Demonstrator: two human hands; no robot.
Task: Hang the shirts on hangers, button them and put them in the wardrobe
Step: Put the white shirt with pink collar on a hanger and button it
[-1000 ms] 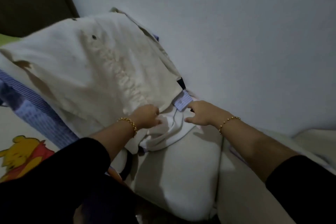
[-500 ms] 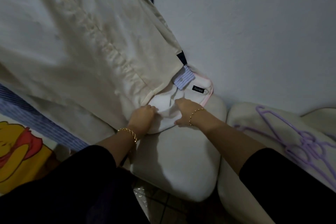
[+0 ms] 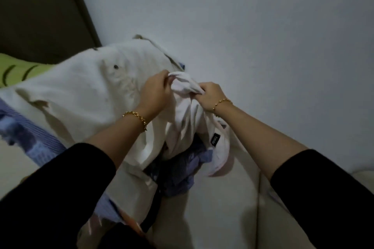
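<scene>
"Head view, biggest first, go."
"Wall (image 3: 263, 26), pale cushions (image 3: 212, 218) below it. Cream shirt (image 3: 81, 97) spread at left."
"Task item?"
"White shirt (image 3: 188, 111), bunched and raised between both hands in front of the cream shirt. Its lower part hangs onto a blue shirt (image 3: 182, 172) heaped on the cushions."
"Hands?"
"Left hand (image 3: 155, 91) pinches the top fold, fingers curled. Right hand (image 3: 210, 95) is fisted round a twist of the same cloth, just beside."
"Small stuff?"
"Black label (image 3: 214, 139) low on the white shirt, dark button (image 3: 115, 66) on the cream shirt."
"Handling?"
"Light, soft, limp, so it'll likely sag and snag on the pile. Not fragile, not slippery. Best taken by the collar or shoulder seams so it opens for a hanger. Can't make out the collar from here."
</scene>
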